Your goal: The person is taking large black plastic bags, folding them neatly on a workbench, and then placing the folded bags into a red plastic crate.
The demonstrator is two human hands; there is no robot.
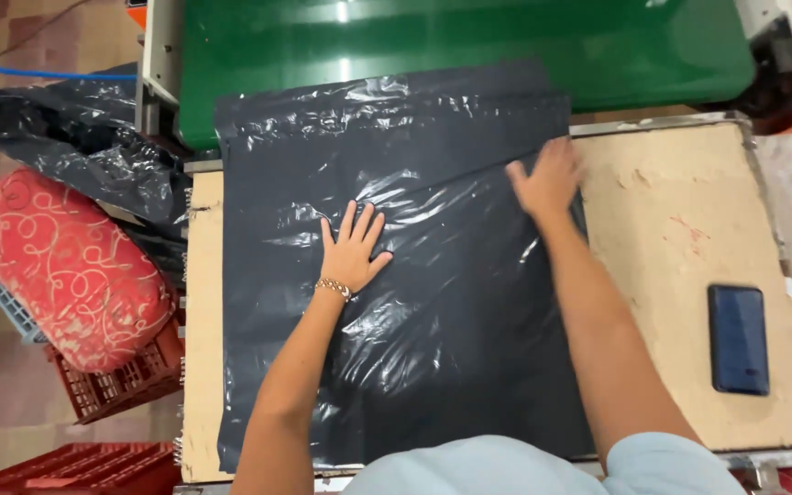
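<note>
The black bag (433, 302) lies flat on the table (680, 238) — long way near to far. Both hands, left (352, 252) and right (547, 179), press it with fingers spread, gripping nothing.

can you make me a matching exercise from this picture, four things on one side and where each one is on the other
Things:
1. left hand
2. right hand
3. dark blue flat rectangular phone
4. red cushion with pale swirl pattern

Places:
A. on a red plastic crate left of the table
B. flat on the middle of the black plastic sheet
C. on bare worn wooden tabletop, right side
D. at the sheet's right edge

Pairs: 1-B, 2-D, 3-C, 4-A
</note>
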